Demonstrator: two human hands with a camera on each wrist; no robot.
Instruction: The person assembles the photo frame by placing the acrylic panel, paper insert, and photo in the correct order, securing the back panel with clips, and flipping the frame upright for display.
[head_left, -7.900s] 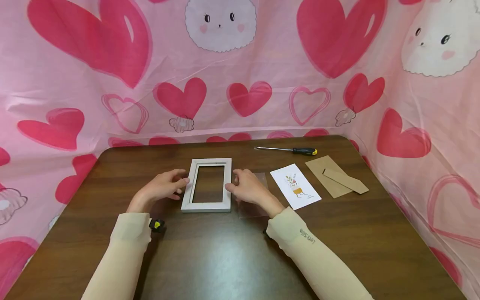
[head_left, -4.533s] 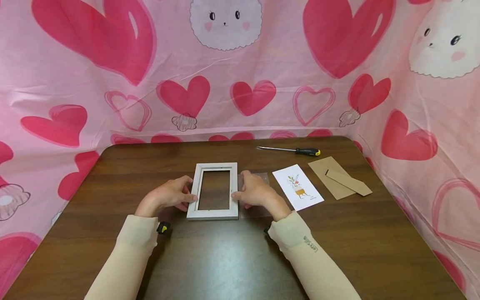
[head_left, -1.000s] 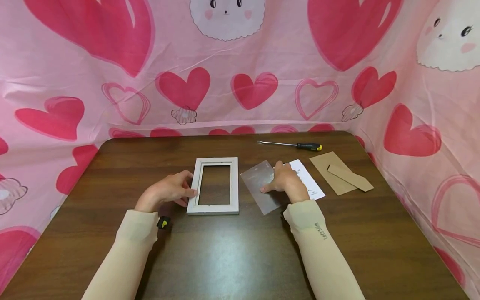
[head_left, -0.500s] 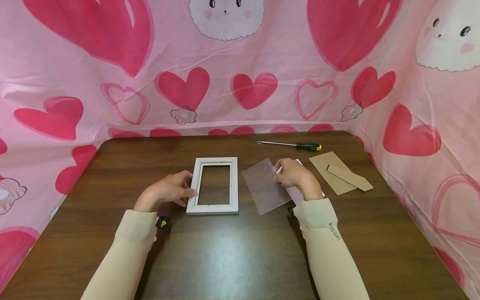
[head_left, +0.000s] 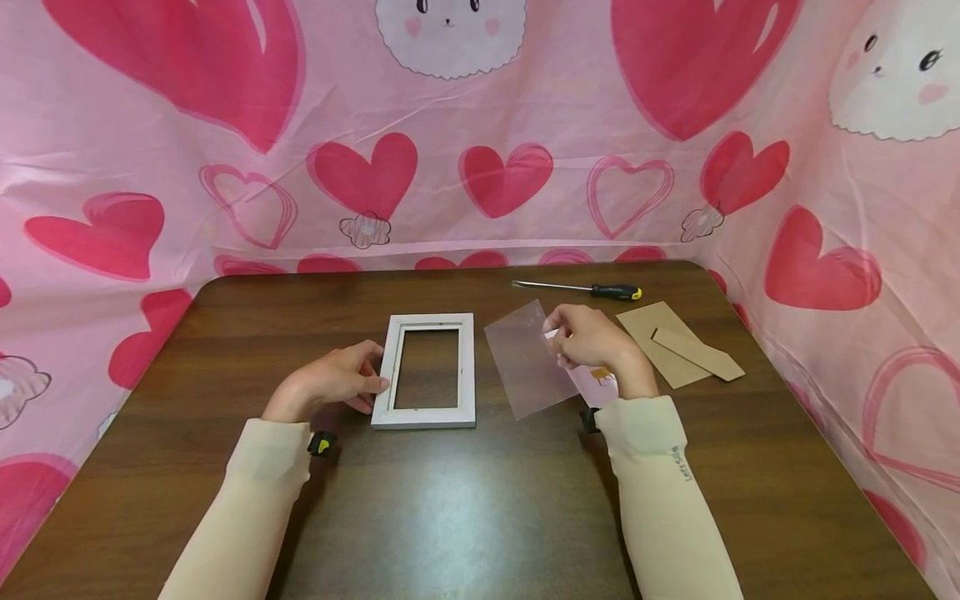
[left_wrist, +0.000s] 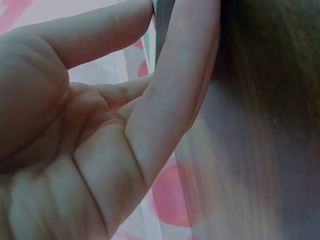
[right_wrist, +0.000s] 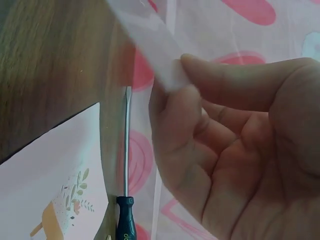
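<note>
A white picture frame (head_left: 467,367) lies flat on the table. My left hand (head_left: 330,383) holds its left side, thumb over the top; in the left wrist view the frame's edge (left_wrist: 162,30) sits between thumb and fingers. My right hand (head_left: 600,337) pinches a clear plastic sheet (head_left: 525,362) by its right edge, between thumb and bent index finger. The sheet is tilted and raised off the table. A white card (head_left: 600,387) with a plant drawing lies under the right hand, partly covered; more of the card (right_wrist: 60,165) shows in the right wrist view.
A screwdriver (head_left: 615,292) with black and yellow handle lies at the back of the table (head_left: 420,517). Right of the card lies a brown backing board (head_left: 648,325) with a stand strip (head_left: 697,354) across it. A pink heart-print cloth (head_left: 480,108) hangs behind.
My right hand has moved from the frame's right side to the clear sheet, turned it and lifted it off the table. The left hand stays at the frame, which was shifted slightly earlier.
</note>
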